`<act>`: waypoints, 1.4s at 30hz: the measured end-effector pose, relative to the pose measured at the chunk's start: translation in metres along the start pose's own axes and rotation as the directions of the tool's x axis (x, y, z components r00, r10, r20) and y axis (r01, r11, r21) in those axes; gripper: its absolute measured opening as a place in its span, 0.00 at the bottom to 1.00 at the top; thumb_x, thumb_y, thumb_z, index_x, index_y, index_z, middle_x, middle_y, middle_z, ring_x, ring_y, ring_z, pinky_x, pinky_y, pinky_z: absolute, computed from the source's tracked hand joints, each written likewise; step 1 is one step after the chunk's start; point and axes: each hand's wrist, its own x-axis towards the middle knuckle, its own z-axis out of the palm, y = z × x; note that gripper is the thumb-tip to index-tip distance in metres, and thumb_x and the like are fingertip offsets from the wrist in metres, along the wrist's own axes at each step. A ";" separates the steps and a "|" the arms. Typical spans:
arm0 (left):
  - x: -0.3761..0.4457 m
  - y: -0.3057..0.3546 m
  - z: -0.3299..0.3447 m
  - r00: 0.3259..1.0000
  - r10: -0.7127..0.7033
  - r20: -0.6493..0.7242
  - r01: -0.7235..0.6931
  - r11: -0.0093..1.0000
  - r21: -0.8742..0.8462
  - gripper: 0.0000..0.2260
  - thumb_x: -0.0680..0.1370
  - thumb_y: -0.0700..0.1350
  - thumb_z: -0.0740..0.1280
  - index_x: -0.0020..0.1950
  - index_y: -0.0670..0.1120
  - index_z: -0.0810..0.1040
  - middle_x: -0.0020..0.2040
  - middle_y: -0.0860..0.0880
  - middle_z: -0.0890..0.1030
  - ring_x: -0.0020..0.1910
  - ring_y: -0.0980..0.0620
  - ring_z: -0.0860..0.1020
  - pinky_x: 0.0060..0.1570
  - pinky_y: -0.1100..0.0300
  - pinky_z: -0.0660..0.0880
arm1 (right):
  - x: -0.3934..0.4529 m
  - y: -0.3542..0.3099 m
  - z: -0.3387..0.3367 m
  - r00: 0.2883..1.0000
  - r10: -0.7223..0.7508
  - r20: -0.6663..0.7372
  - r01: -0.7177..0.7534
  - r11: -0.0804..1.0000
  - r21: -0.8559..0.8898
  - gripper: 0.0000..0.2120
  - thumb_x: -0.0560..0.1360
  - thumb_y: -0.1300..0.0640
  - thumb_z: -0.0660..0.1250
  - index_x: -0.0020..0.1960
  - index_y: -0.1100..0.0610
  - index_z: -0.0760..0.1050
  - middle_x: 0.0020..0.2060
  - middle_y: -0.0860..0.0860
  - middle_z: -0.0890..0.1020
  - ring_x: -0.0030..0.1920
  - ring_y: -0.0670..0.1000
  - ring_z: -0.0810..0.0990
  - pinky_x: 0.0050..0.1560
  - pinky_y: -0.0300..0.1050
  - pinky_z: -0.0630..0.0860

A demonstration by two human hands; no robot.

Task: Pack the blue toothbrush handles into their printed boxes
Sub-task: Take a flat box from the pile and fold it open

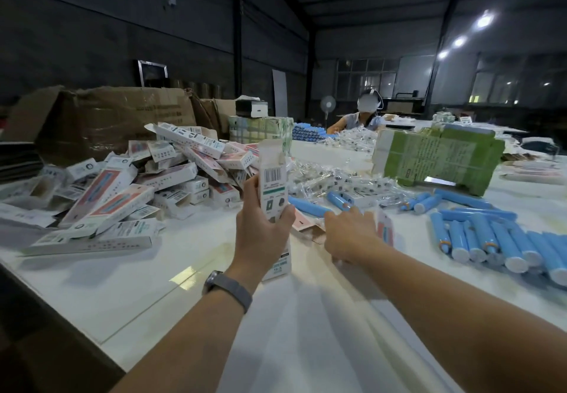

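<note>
While left hand (260, 227) grips box (273, 178), right hand (349, 236) open.

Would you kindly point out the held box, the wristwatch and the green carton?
held box (272, 178), head view, barcode panel.
wristwatch (228, 290), head view, grey strap.
green carton (438, 156), head view, printed side.

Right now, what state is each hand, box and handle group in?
left hand: grips upright printed box, top flap open
right hand: reaching over table, grip unclear
blue toothbrush handles: lying loose, unboxed
box pile: heaped, several flaps open
</note>
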 end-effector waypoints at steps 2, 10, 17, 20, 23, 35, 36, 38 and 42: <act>-0.001 0.004 -0.001 1.000 0.017 0.021 -0.017 1.000 -0.010 0.23 0.75 0.43 0.74 0.58 0.62 0.64 0.52 0.71 0.78 0.50 0.67 0.79 0.41 0.77 0.74 | 0.006 0.007 0.004 0.999 0.039 -0.020 -0.038 0.999 0.039 0.16 0.76 0.59 0.58 0.64 0.53 0.69 0.55 0.53 0.78 0.59 0.57 0.74 0.48 0.49 0.66; -0.005 0.008 0.001 0.994 0.091 0.053 -0.081 0.983 -0.163 0.12 0.82 0.57 0.55 0.54 0.49 0.66 0.47 0.57 0.80 0.43 0.52 0.81 0.39 0.49 0.82 | 0.002 0.009 -0.022 0.907 0.180 -0.381 0.188 0.637 0.748 0.16 0.76 0.64 0.65 0.63 0.54 0.75 0.39 0.48 0.79 0.38 0.47 0.77 0.40 0.43 0.74; -0.004 0.004 0.003 0.991 0.133 0.011 -0.133 0.991 0.006 0.12 0.80 0.59 0.58 0.56 0.54 0.63 0.54 0.60 0.76 0.45 0.73 0.78 0.36 0.74 0.75 | -0.041 0.000 -0.096 0.691 0.372 -0.620 0.639 0.087 0.764 0.07 0.76 0.58 0.64 0.47 0.51 0.80 0.28 0.42 0.76 0.27 0.42 0.68 0.28 0.39 0.66; -0.004 0.004 0.004 0.990 0.143 -0.009 -0.142 0.987 0.071 0.14 0.79 0.60 0.59 0.57 0.53 0.63 0.57 0.56 0.76 0.44 0.63 0.79 0.38 0.72 0.77 | -0.054 -0.002 -0.110 0.598 0.413 -0.687 0.718 0.103 0.688 0.04 0.73 0.59 0.65 0.46 0.51 0.75 0.31 0.46 0.74 0.29 0.43 0.68 0.30 0.39 0.67; -0.007 0.007 0.005 0.984 0.177 -0.006 -0.175 0.978 0.114 0.17 0.78 0.64 0.58 0.57 0.53 0.63 0.56 0.54 0.78 0.49 0.45 0.81 0.43 0.51 0.83 | -0.060 -0.006 -0.111 0.551 0.395 -0.735 0.762 0.121 0.636 0.08 0.72 0.60 0.67 0.46 0.49 0.70 0.31 0.45 0.71 0.29 0.42 0.67 0.30 0.35 0.66; -0.009 0.010 0.005 0.974 0.225 0.021 -0.226 0.962 0.151 0.18 0.77 0.66 0.56 0.59 0.56 0.62 0.57 0.47 0.81 0.48 0.42 0.81 0.42 0.42 0.80 | -0.052 0.002 -0.064 0.633 0.126 -0.764 0.587 0.565 0.580 0.09 0.79 0.50 0.66 0.52 0.54 0.82 0.49 0.47 0.76 0.52 0.51 0.75 0.52 0.46 0.72; -0.009 0.009 0.005 0.974 0.226 0.023 -0.227 0.963 0.148 0.17 0.78 0.65 0.57 0.59 0.56 0.62 0.58 0.48 0.80 0.49 0.43 0.81 0.42 0.43 0.81 | -0.052 0.009 -0.055 0.678 0.154 -0.719 0.516 0.597 0.614 0.09 0.79 0.52 0.66 0.55 0.53 0.81 0.51 0.47 0.75 0.55 0.52 0.74 0.55 0.48 0.71; -0.010 0.009 0.006 0.972 0.231 0.034 -0.233 0.961 0.146 0.16 0.79 0.63 0.59 0.58 0.55 0.62 0.59 0.47 0.80 0.49 0.42 0.81 0.41 0.43 0.81 | -0.053 0.025 -0.030 0.787 0.164 -0.595 0.320 0.717 0.620 0.11 0.78 0.53 0.67 0.59 0.52 0.79 0.56 0.49 0.75 0.60 0.54 0.71 0.60 0.49 0.68; -0.011 0.009 0.009 0.961 0.274 0.035 -0.276 0.948 0.162 0.13 0.79 0.57 0.60 0.58 0.54 0.61 0.58 0.43 0.82 0.46 0.41 0.80 0.37 0.49 0.79 | -0.062 0.042 0.013 0.889 0.128 -0.439 0.107 0.875 0.472 0.16 0.78 0.51 0.64 0.66 0.46 0.74 0.64 0.48 0.74 0.66 0.53 0.68 0.64 0.51 0.63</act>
